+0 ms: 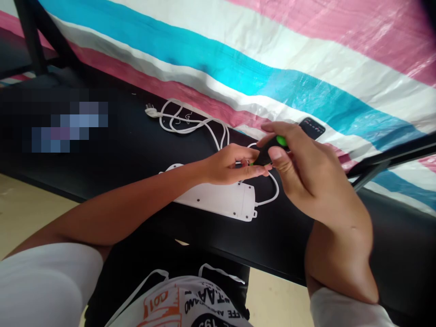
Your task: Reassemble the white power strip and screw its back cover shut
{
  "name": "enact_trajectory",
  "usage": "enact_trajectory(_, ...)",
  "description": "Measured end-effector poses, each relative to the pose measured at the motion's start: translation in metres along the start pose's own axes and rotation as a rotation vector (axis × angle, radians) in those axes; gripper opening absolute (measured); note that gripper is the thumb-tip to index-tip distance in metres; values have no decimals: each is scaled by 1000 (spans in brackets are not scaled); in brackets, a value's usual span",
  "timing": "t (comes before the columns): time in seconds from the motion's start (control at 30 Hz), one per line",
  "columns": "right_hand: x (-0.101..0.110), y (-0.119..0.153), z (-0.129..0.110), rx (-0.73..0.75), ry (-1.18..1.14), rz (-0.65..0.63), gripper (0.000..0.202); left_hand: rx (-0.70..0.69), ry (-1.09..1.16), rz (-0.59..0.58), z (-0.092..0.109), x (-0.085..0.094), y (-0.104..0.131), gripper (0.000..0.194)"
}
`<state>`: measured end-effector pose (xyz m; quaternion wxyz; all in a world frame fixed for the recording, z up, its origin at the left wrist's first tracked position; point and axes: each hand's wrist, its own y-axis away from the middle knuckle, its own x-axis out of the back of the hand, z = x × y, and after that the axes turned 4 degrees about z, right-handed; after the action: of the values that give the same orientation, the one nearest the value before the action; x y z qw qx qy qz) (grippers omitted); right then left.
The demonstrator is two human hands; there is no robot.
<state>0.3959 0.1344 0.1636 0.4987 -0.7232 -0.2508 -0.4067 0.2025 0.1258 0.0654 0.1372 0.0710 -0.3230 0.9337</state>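
A white power strip [218, 200] lies face down on the black table, its screw holes showing. Over its far edge is a screwdriver [264, 152] with a black and green handle. My right hand [303, 163] grips that handle from above, thumb and fingers wrapped round it. My left hand [235, 164] is closed around the lower end of the screwdriver, thumb and forefinger near its green collar. Those fingers hide the screwdriver's shaft and tip, so I cannot tell whether the tip touches a screw. The strip's white cord [275, 190] curves out of its right end.
Behind the strip lies the coiled cord [194, 122] with its plug [150, 110]. A dark phone [311, 128] rests beyond my right hand. Striped plastic sheeting [238, 68] hangs along the black table's [136, 181] far edge. Black metal supports stand at both sides; a blurred patch covers the left.
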Motion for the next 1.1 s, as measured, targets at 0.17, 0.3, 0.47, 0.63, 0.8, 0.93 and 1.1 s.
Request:
enact_trajectory(0.17,-5,-1,-1,-26,150,160,27,-54,-67,165,-4,-3,0,26)
enact_trajectory(0.3,1,-2,0,3,-22,14,35,-43,-58,92,-3,-2,1,20)
enact_trajectory(0.47,-4,0,6,-5,-42,145,23,-79,-65,92,-2,-1,1,23)
enact_trajectory(0.63,-2,-2,7,-30,-36,102,27,-59,-64,45,-1,1,1,26)
enact_trajectory(0.8,2,-1,4,-43,-78,8,34,-79,-74,78,1,1,1,24)
enact_trajectory(0.93,-4,-2,6,-42,7,137,32,-65,-87,114,2,1,1,20)
enact_trajectory(1.1,4,-2,5,-41,-124,-15,37,-40,0,-12,6,3,1,24)
